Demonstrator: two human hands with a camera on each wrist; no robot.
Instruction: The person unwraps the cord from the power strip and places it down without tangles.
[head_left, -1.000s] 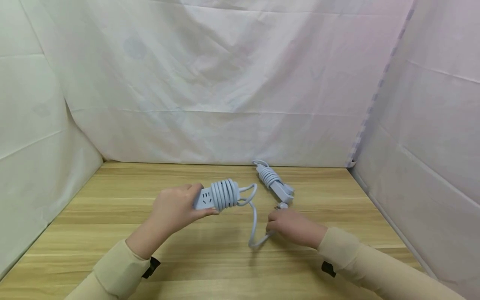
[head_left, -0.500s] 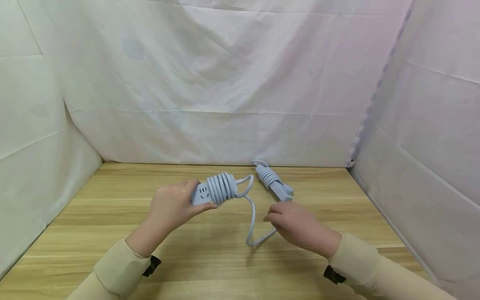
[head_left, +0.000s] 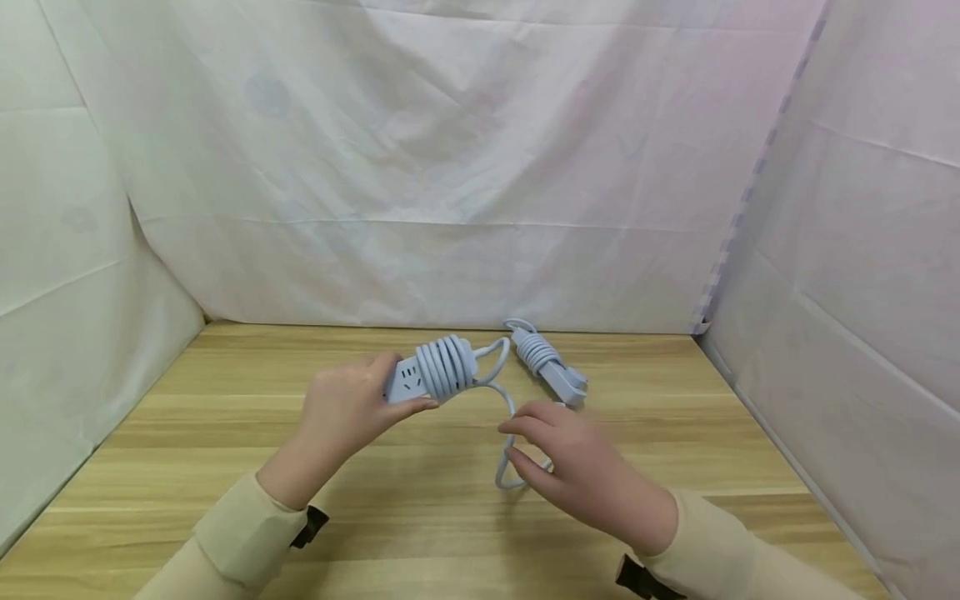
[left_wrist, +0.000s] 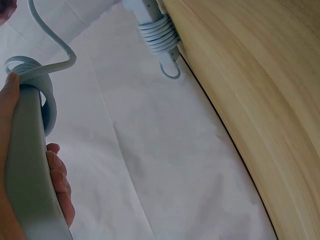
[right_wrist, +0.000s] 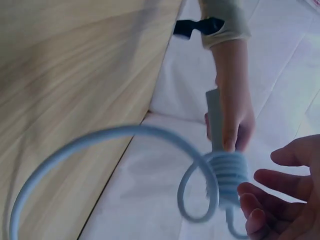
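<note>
Head cam: L hand (head_left: 347, 407) grips pwr strip (head_left: 420, 377), R hand (head_left: 577, 467) loose, well off tbl back edge (head_left: 360, 332)

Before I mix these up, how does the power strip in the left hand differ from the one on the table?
The held power strip is gripped by the left hand, off the table; the far power strip lies on it. The held power strip trails a long loose cable; the far one has a small loop at its back end. Both are pale blue-grey, with cable coiled round them.

Creased white cloth (head_left: 450, 150) hangs behind a wood-grain table (head_left: 195, 433)
</note>
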